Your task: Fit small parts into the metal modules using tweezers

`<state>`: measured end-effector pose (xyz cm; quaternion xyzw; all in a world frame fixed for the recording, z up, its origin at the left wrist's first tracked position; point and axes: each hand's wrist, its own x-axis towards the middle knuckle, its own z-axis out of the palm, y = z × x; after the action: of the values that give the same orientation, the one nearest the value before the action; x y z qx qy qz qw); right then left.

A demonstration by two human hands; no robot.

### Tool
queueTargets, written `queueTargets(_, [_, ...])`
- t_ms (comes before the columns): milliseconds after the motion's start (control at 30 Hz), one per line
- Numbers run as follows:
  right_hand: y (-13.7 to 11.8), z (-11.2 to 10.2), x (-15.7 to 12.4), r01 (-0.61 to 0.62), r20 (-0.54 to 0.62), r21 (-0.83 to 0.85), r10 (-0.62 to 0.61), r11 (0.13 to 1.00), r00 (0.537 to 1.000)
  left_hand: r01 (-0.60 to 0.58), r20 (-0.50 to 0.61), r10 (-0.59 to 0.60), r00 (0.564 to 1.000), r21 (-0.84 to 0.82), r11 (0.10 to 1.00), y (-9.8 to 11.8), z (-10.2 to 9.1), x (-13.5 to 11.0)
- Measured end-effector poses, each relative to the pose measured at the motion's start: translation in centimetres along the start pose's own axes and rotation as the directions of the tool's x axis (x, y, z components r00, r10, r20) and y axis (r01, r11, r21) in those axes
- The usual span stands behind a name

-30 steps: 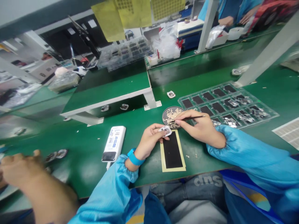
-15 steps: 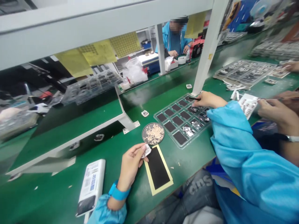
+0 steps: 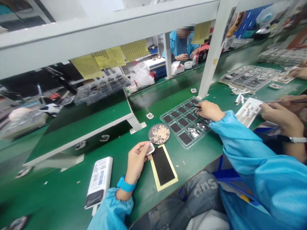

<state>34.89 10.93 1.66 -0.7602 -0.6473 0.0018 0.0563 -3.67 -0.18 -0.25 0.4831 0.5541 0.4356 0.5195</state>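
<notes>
The left hand (image 3: pixel 136 163) is closed in a pinch, with thumb and fingers together on a small metal part (image 3: pixel 150 149), held just above the top end of a black mat (image 3: pixel 163 166) with a yellow border. The part sits at the fingertips, so most of it is hidden and its exact shape is hard to tell. It looks light and fairly stiff, but its small size and smooth metal face could make it slippery, so its outer edges seem the safest place to hold it.

The right hand (image 3: pixel 209 111) is curled around dark tweezers (image 3: pixel 195 106), with their tips over the far corner of a clear plastic tray (image 3: pixel 180 144). Whether the tips are gripping anything cannot be told from this view. The tray has rows of black pads (image 3: pixel 178 138), and silver pieces (image 3: pixel 193 132) lie in the cells nearest the right sleeve (image 3: pixel 251 159). These pieces look thin and easy to bend, so tweezers suit them better than bare fingers.

A round mesh dish (image 3: pixel 151 134) of pale grains (image 3: pixel 159 134) sits between the tray and the mat. A white box (image 3: pixel 98 182) with a printed label lies beside the left wrist and its blue wristband (image 3: pixel 126 185). To the right, a co-worker's hand (image 3: pixel 280 115) holds long thin tweezers (image 3: pixel 287 101) over a white card (image 3: pixel 248 111)
</notes>
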Motion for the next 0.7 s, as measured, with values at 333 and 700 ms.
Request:
queueTargets(333, [-7.4, -3.5, -3.7, 0.445, -0.139, 0.528, -0.444, 0.723, 0.885, -0.17, -0.003, 0.17, 0.985, 0.067, 0.983, 0.1, 0.5, 0.4])
queueTargets(700, [-17.0, 0.5, -5.7, 0.524, -0.275, 0.842, -0.732, 0.13, 0.624, -0.15, 0.089, 0.154, 0.984, -0.044, 0.988, -0.1, 2.5, 1.1])
